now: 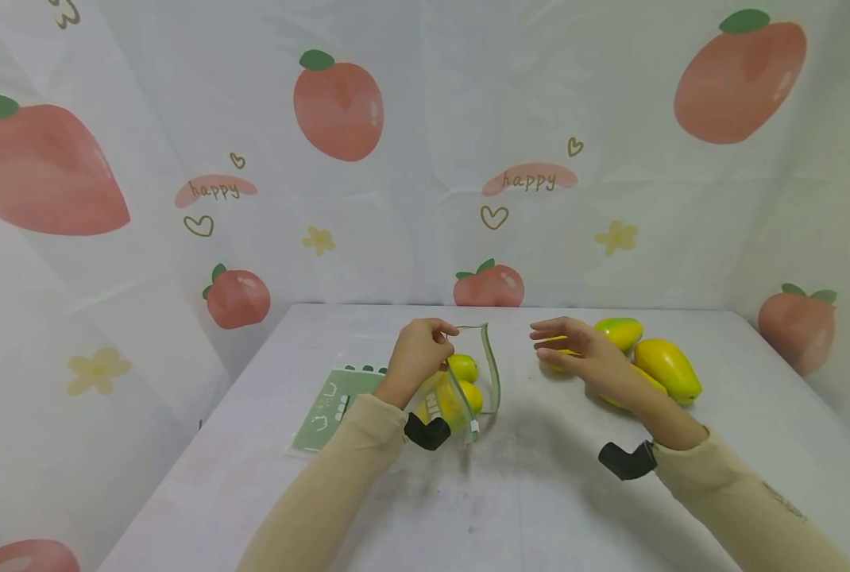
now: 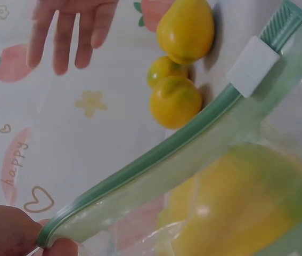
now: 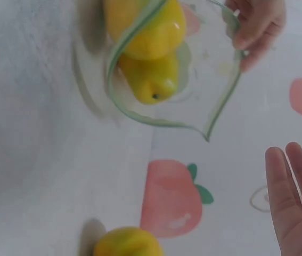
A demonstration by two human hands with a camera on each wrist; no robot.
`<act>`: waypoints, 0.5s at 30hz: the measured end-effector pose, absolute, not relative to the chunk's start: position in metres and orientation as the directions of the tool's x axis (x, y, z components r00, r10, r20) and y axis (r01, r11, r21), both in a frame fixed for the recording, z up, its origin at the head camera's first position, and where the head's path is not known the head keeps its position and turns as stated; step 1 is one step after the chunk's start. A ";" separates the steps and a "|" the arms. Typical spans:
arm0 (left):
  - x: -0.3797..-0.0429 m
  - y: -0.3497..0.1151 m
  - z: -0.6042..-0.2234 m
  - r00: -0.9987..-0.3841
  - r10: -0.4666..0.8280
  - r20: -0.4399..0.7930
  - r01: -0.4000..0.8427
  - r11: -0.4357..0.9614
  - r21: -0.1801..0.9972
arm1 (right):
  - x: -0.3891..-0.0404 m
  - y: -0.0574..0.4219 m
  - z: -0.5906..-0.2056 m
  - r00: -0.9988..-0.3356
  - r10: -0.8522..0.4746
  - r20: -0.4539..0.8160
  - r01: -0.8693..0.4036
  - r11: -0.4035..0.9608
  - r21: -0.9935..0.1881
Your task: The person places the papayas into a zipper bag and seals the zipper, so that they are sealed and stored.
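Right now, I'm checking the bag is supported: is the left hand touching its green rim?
Touching. The left wrist view shows it plainly: the left hand pinches the bag's green rim between its fingers.

White table (image 1: 518, 485); dark specks (image 1: 473, 529) are noted at 6 o'clock. Bearings are taken from its centre, far edge as 12. A flat green bag (image 1: 325, 417) is laid at 9 o'clock. Near centre, an open bag (image 1: 435, 407) is seen, mouth turned toward 3 o'clock, yellow-green fruit (image 1: 462, 367) contained. Four loose fruits (image 1: 668, 371) are clustered at 2 o'clock, partly hidden.
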State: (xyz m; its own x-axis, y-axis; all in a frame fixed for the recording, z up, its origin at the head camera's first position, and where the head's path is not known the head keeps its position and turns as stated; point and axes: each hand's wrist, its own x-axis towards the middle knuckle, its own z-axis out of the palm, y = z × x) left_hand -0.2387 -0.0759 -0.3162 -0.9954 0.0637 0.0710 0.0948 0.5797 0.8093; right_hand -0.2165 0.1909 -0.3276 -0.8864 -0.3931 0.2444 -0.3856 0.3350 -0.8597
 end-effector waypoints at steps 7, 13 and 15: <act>-0.240 -0.076 -0.317 -0.997 0.054 0.060 0.080 0.585 0.807 | -0.212 0.223 -0.324 -0.871 -0.323 0.370 -0.463 0.289 -0.838; -0.240 -0.077 -0.318 -0.996 0.055 0.064 0.084 0.584 0.807 | -0.207 0.252 -0.325 -0.874 -0.242 0.420 -0.483 0.347 -0.804; -0.240 -0.077 -0.318 -0.996 0.054 0.067 0.086 0.585 0.807 | -0.205 0.260 -0.326 -0.879 -0.213 0.427 -0.477 0.380 -0.793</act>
